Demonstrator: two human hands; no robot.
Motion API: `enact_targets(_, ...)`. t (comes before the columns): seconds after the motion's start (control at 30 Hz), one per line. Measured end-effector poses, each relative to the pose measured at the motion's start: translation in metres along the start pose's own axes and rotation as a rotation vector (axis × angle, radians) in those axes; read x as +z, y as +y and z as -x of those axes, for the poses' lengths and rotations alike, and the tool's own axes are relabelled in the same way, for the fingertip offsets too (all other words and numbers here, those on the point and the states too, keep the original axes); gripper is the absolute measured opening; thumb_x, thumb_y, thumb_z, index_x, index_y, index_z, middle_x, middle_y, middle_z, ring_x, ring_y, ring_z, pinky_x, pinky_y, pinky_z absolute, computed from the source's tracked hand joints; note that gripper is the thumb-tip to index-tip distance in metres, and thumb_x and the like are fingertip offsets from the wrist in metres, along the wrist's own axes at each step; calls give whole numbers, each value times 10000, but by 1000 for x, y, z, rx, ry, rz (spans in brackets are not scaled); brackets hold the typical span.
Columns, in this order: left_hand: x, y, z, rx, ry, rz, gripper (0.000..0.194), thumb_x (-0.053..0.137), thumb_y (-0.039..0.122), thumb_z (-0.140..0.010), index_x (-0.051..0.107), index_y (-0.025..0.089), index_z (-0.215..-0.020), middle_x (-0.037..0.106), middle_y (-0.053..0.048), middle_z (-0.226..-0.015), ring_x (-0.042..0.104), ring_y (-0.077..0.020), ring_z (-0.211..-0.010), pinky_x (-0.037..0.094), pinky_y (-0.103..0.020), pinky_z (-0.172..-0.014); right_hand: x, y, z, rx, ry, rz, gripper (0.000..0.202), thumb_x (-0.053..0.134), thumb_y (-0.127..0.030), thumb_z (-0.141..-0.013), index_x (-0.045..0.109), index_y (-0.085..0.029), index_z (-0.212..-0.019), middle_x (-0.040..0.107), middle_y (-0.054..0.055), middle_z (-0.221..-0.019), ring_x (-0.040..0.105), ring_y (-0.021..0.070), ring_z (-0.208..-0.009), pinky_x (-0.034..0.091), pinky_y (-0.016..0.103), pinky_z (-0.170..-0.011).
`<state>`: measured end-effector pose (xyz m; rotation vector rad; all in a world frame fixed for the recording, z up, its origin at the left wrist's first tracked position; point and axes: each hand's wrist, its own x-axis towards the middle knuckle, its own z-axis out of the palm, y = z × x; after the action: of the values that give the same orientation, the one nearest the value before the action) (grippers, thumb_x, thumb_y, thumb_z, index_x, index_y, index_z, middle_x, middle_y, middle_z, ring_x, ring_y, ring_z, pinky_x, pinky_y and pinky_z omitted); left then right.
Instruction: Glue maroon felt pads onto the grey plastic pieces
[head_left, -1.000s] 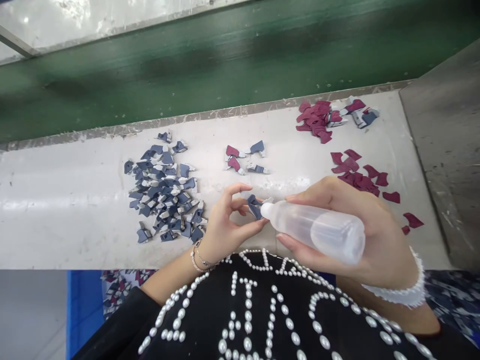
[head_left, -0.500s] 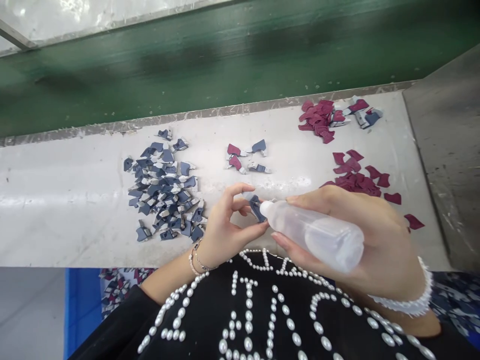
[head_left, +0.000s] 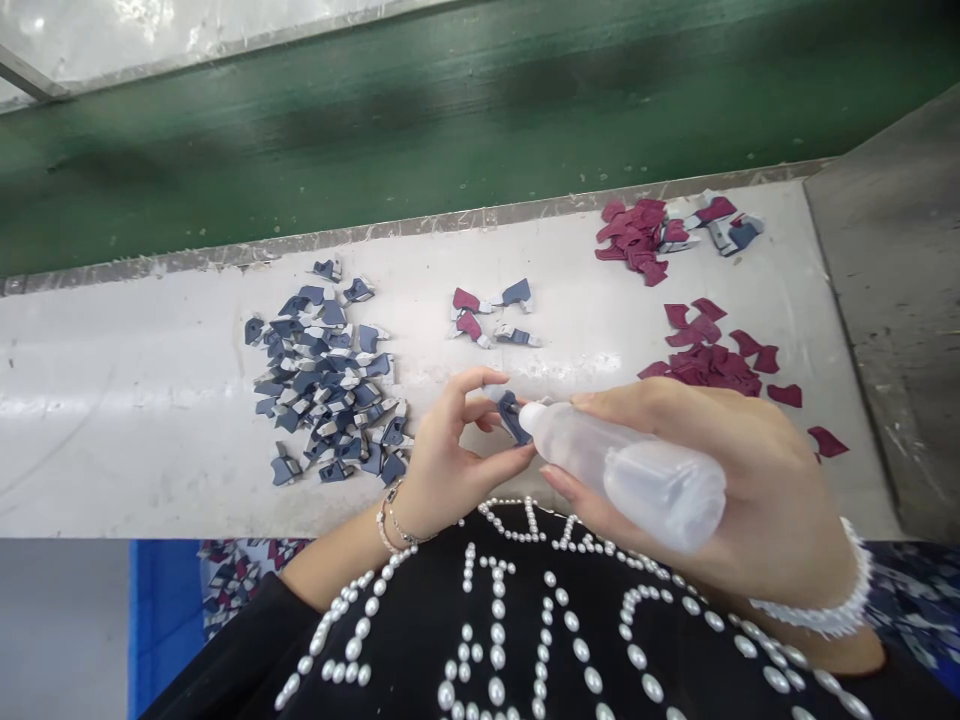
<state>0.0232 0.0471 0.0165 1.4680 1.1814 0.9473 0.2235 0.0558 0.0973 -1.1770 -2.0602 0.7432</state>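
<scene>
A small blue-and-grey part (head_left: 513, 418) is pinched between the thumb and fingers of my left hand (head_left: 457, 450). My right hand (head_left: 720, 470) is wrapped round a translucent squeeze bottle (head_left: 630, 470), whose white nozzle meets the part. Beyond my hands lie two red-and-grey pieces (head_left: 466, 300) and two blue-and-grey pieces (head_left: 517, 293). A large heap of blue-and-grey parts (head_left: 330, 370) is left of my left hand. Flat dark red pieces (head_left: 705, 365) lie past my right hand, partly hidden by it.
The white table (head_left: 135, 400) borders a green belt (head_left: 450, 120) at the back. Another red pile (head_left: 634, 235) sits back right, beside several assembled parts. A metal panel (head_left: 900, 300) stands at the right. Below left is a blue bin (head_left: 161, 610) with parts.
The bottle's rear end has dipped slightly toward my body, and my right wrist has shifted slightly with it. My left hand keeps the same part in nearly the same place.
</scene>
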Motion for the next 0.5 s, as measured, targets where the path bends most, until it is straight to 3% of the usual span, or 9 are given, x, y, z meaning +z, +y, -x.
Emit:
enact_targets(0.3, -1, -2, -1, -7, -21, 6, 624, 816, 140, -720, 496, 284, -1237, 673, -2, -958, 594, -132, -747, 527, -268, -725, -1, -1, 0, -50, -15, 15, 233, 727, -311, -875, 511, -232, -838, 678, -19, -734, 588, 121, -513, 449, 284, -475)
enact_targets(0.5, 0, -1, -3, 23, 0, 4, 606, 839, 188, -715, 516, 278, -1219, 645, 24, -850, 565, -116, -667, 516, -248, -661, 0, 0, -1, -16, 19, 53, 227, 714, -285, -884, 501, -231, -828, 655, -27, -717, 574, 106, -501, 451, 271, -482)
